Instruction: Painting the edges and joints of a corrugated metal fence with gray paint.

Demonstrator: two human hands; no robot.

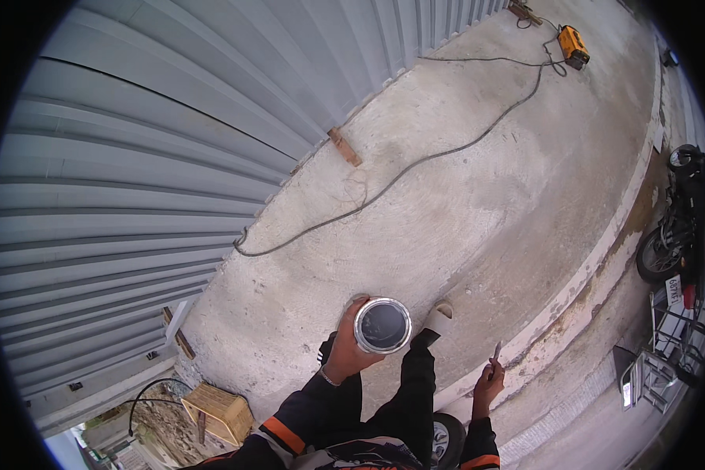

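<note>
My left hand (345,356) is wrapped round the side of an open round can (358,335) with a silvery rim. Dark grey paint (384,325) shows inside it, and the can is held out in front of my legs. Off to the right, my right hand (489,380) closes round a slim tool with a greyish tip (497,350), which points up and away from me. The tool is too small to tell its exact kind. It is well apart from the can.
A grey corrugated metal wall (133,196) runs along the left. A dark cable (431,159) crosses the concrete to an orange machine (573,47). A wooden block (345,146) lies by the wall. Nearby are a yellow crate (215,409), a wheel (445,442) and a motorcycle (662,251).
</note>
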